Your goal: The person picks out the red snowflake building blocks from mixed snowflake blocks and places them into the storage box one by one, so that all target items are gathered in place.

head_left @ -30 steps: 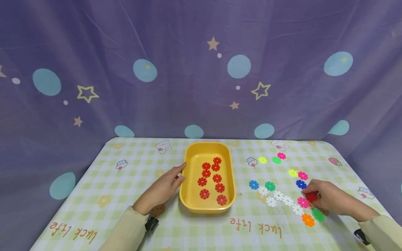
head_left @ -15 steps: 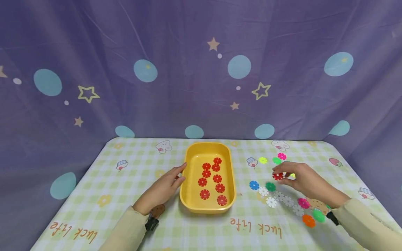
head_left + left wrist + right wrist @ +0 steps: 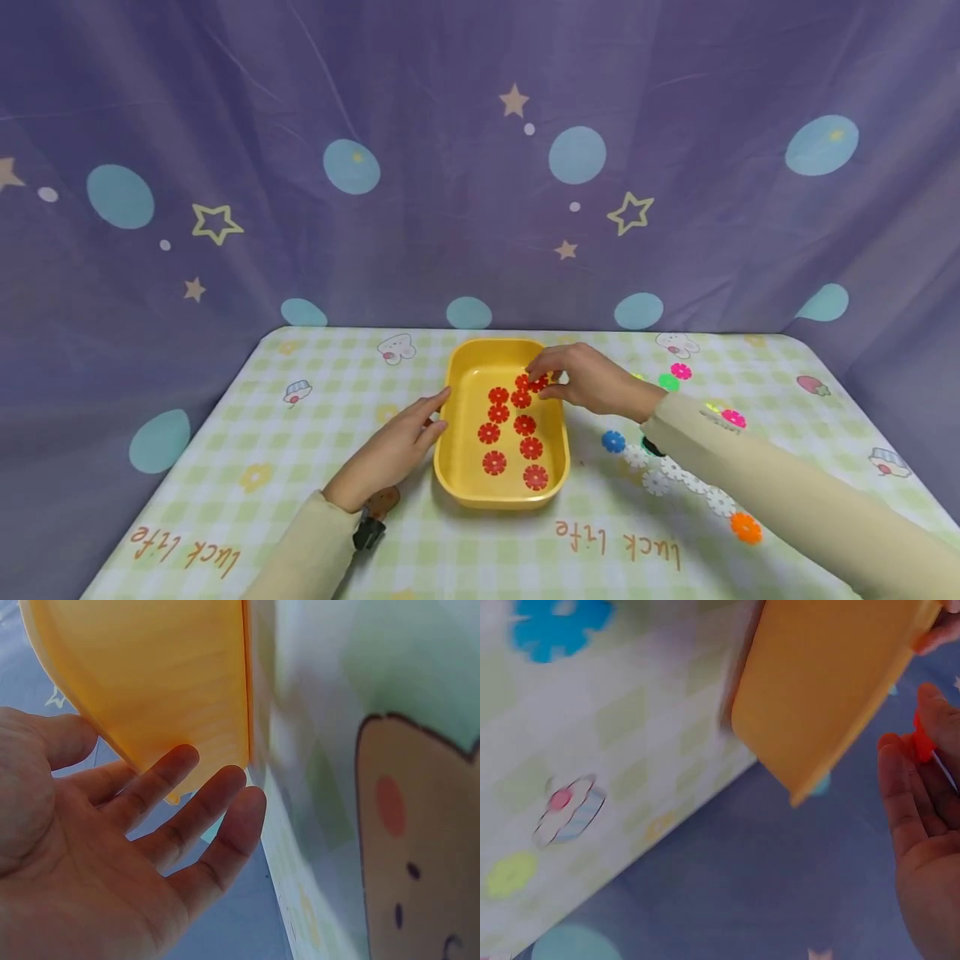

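Note:
A yellow tray (image 3: 463,392) stands mid-table with several red notched flower discs (image 3: 531,448) lying flat inside. My left hand (image 3: 390,452) rests its fingertips and thumb at the tray's left side. In the left wrist view that hand (image 3: 112,832) has loosely extended fingers against the tray wall (image 3: 172,690). My right hand (image 3: 596,382) is above the tray's far right corner and pinches a red flower disc (image 3: 538,383) between thumb and fingers. The right wrist view shows the same disc (image 3: 924,740) edge-on, above the rim of the tray (image 3: 817,690).
Right of the tray lie loose flower discs: a blue one (image 3: 612,441), several white ones (image 3: 656,482), an orange one (image 3: 746,527), a green one (image 3: 669,382) and pink ones (image 3: 681,372). My right sleeve (image 3: 780,483) covers part of them. A purple curtain (image 3: 480,208) hangs behind the table.
My right hand has carried a red flower disc from the loose discs at the right, leftward to the tray's far right corner. The left hand has stayed at the tray's side.

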Motion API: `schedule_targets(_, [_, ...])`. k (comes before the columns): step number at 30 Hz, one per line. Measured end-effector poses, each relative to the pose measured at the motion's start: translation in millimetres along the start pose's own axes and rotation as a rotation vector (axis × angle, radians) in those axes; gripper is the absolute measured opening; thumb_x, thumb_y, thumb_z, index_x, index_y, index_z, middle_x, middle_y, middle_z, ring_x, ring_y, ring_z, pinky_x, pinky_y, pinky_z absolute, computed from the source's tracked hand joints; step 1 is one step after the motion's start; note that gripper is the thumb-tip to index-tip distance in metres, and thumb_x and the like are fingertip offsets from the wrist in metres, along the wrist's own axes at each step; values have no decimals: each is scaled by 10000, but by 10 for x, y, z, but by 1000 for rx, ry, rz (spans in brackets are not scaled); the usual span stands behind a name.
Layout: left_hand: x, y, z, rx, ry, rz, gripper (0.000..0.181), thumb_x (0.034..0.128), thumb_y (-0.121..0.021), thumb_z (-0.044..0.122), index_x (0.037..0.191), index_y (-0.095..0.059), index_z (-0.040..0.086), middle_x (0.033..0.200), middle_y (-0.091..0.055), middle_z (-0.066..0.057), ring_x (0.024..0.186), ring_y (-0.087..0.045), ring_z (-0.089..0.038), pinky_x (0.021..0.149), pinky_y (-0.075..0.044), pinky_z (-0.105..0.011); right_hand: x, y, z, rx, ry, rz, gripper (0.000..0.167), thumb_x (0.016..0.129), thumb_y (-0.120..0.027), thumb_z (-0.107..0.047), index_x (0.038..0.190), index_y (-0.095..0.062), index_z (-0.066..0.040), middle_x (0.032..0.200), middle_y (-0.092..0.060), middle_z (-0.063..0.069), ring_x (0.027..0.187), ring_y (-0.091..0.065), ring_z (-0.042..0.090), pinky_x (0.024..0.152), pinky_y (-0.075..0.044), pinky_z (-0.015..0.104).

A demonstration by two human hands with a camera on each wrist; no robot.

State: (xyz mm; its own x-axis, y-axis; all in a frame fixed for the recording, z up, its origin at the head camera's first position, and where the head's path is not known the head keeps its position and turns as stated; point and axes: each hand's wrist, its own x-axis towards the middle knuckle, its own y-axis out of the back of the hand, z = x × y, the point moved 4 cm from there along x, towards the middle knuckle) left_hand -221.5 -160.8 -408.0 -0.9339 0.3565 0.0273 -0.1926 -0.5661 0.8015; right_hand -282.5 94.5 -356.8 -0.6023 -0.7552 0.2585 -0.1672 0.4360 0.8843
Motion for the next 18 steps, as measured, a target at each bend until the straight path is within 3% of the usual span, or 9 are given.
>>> schedule_targets(9, [-59,26,3,-4,12,5,511,1011,-475,227,1491,-321,142,1392,-461,-51,1081,-546,-156,954,-418,-407,593,-425,148,17,-167,-156,133,790,-771,-82,896,-698,-115,855,-654,-44,758,-563,131,729,-498,230])
schedule_targets(18, [-83,18,13,3,-10,-10,513,1017,-459,239,1495,-306,135,1409,-442,-49,1084,-543,-149,941,-425,-391,794,-623,240,-60,-300,-181,76,803,-763,-165,863,-722,-141,791,-625,-71,709,-546,129,671,-485,197])
